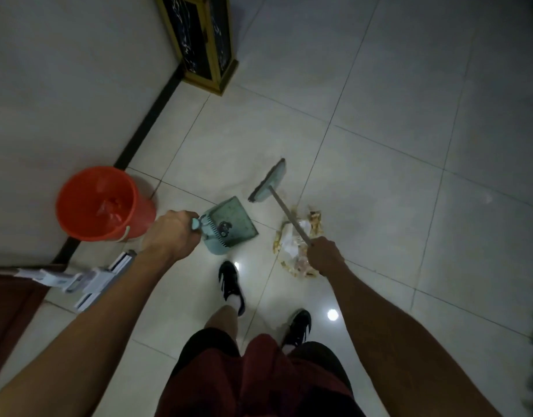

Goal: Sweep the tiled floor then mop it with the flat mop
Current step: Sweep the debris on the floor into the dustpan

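Head view: dustpan and broom in hand beside a litter pile

Head view, looking down at the tiled floor (379, 85). Left hand (172, 233) curled tight round the pale handle of a teal dustpan (232, 224); pan sits just ahead of that hand, its mouth turned toward the right hand. Right hand (325, 255) closed round the thin shaft of a broom (269, 182); shaft runs forward and to the left from the fist, broom head out beyond both hands. Litter pile (295, 245), pale paper and yellowish scraps, lies under and just left of the right hand, close to the pan but apart from it. Orange bucket (99, 203) stands left of the left hand, against the wall. White flat mop (78, 281) lies below the left forearm. Dark gold-framed stand (199, 37) well ahead of both hands.
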